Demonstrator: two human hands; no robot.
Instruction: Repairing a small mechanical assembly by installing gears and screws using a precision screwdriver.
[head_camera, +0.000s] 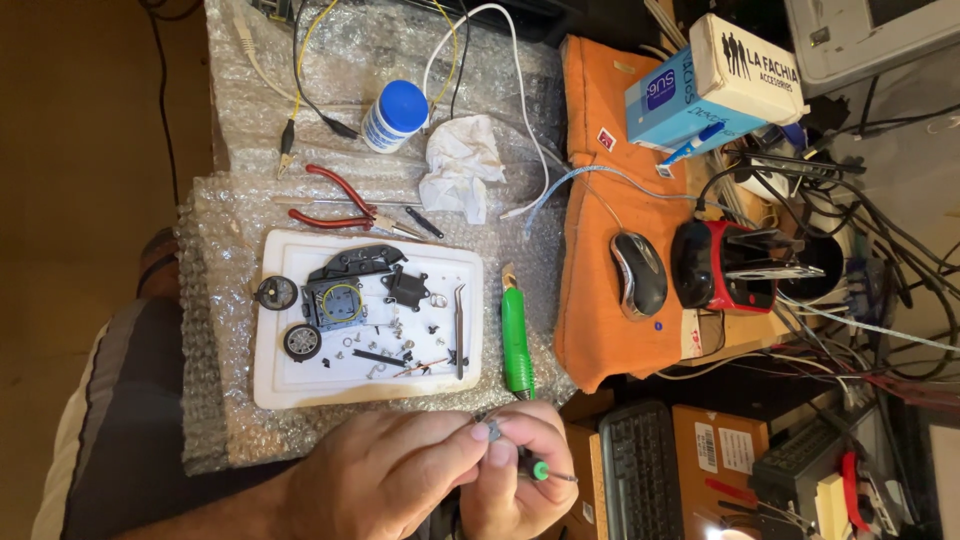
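Left hand (385, 475) and right hand (525, 470) pinch a small grey metal part (492, 430) and a green-tipped screwdriver (537, 468) beside a white foam tray (290, 385).

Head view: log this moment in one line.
left hand: pinches small grey part | right hand: grips green-tipped tool | nearby: white tray of parts

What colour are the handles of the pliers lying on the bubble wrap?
Red. The pliers show clearly in the head view, just beside the white tray.

Bubble wrap (225, 300): the clear, bumpy plastic you work over.
Tray (290, 385): matt white foam.
Tweezers (459, 330): smooth metal.
Cloth (590, 200): your matt orange fabric.
Mouse (640, 275): glossy plastic.
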